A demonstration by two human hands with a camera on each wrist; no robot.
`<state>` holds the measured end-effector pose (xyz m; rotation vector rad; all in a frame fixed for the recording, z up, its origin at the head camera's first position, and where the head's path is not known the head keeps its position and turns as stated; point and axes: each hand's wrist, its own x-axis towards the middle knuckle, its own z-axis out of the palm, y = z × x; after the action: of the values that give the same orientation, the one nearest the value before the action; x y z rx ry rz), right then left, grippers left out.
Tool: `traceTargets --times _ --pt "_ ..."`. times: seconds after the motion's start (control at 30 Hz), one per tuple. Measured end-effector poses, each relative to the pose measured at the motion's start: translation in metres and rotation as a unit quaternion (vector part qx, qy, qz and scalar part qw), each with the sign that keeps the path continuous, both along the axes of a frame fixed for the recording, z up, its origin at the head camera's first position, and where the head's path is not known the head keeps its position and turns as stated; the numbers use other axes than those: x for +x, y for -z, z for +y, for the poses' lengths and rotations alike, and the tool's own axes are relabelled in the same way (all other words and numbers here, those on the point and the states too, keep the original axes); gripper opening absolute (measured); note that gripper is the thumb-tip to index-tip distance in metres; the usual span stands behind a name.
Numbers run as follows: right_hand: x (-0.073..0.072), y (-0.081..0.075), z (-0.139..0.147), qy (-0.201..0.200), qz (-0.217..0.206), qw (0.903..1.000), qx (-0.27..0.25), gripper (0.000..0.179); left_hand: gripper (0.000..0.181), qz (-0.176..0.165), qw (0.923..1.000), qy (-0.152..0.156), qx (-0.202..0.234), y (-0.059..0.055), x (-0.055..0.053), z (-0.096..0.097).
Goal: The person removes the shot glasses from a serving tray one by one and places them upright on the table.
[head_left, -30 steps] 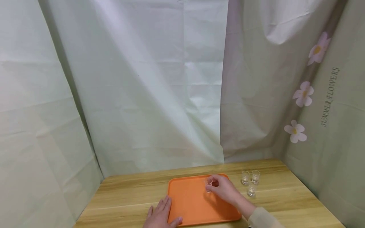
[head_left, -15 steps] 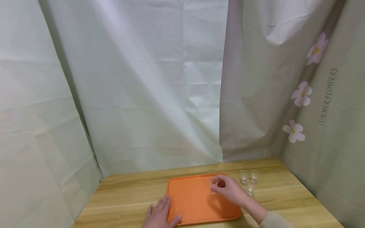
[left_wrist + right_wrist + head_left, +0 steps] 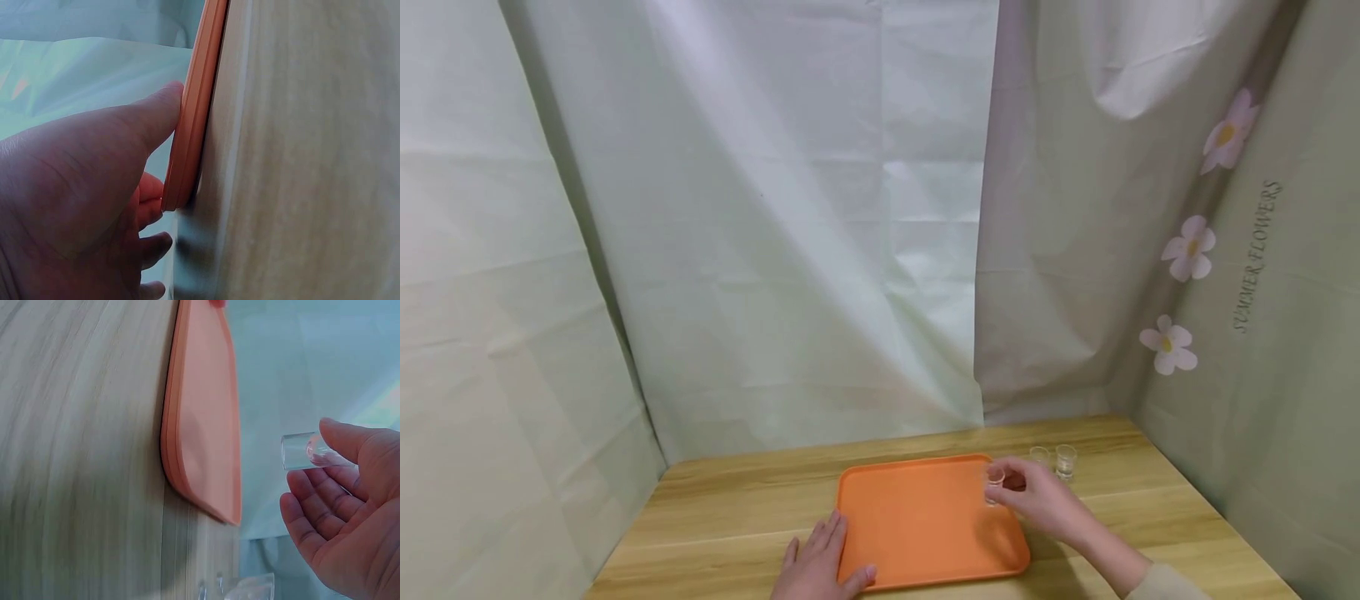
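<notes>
An orange tray [image 3: 917, 521] lies on the wooden table. My left hand [image 3: 816, 562] rests along its left edge near the front corner, fingers extended. In the left wrist view the thumb [image 3: 164, 109] touches the tray rim. My right hand [image 3: 1052, 504] pinches a small clear shot glass [image 3: 295, 452] between thumb and fingers. Held above the tray's right part, the glass is apart from the surface in the right wrist view. Beyond the right hand stand two more clear shot glasses, one in full sight [image 3: 1065, 463] and the other partly hidden by the hand.
The wooden table [image 3: 737, 500] extends left and right of the tray. Pale curtains [image 3: 820, 250] close off the back and both sides. Part of a clear glass [image 3: 253, 587] shows at the bottom of the right wrist view.
My right hand has moved right with the shot glass, from over the tray's middle towards its right edge. It now covers one standing glass seen before. The left hand stays at the tray.
</notes>
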<state>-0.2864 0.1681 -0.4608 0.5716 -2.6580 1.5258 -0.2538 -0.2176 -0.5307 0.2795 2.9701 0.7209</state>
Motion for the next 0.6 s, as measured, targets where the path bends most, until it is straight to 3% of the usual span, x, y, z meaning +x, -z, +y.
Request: traceTargets --times 0.6 --pt "0.01 -0.008 0.045 0.035 0.009 0.9992 0.018 0.04 0.102 0.012 0.9998 -0.003 -0.018 -0.001 0.002 0.002"
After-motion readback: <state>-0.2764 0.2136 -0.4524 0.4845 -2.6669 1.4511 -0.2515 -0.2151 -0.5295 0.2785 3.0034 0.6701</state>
